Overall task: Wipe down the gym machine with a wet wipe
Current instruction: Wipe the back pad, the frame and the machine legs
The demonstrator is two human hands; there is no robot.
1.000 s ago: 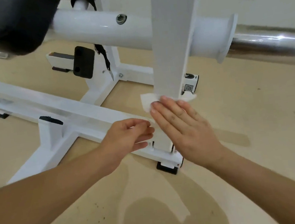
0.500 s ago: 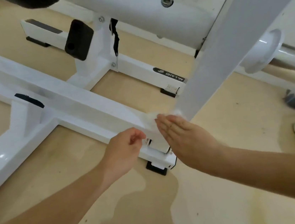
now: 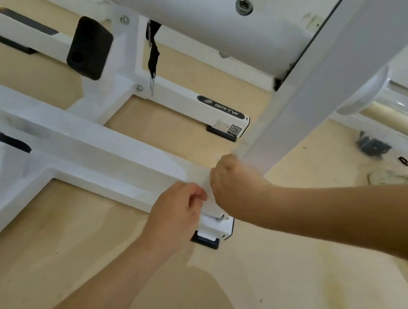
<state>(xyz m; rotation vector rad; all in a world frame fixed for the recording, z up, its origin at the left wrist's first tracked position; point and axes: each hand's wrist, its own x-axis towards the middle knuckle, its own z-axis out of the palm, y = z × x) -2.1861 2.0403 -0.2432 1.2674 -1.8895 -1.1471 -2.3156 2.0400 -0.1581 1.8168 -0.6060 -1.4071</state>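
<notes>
We had both grips low on the machine [image 3: 207,25], at the spot where its slanted post [image 3: 319,94] met the base beam [image 3: 110,150]. The wipe [image 3: 202,177] lay stretched over the top of the beam between the two grips. Our left grip [image 3: 176,209] pinched its near edge between thumb and curled fingers. Our right grip [image 3: 234,179], just beside the left and touching the bottom of the post, had its fingers curled over the wipe's far end, the fingertips hidden from us. Just below both grips the beam ended over a black foot [image 3: 206,242] on the tan floor [image 3: 69,260]. Beyond the grips a second rail [image 3: 185,97] carried a dark label [image 3: 222,107] and a small square code [image 3: 234,130]. Farther off, up and left of the left grip, a black pad [image 3: 89,47] stood on the frame, with a black strap [image 3: 153,52] hanging beside it. Well to the right of the right grip some dark scraps [image 3: 374,147] lay on the floor.
</notes>
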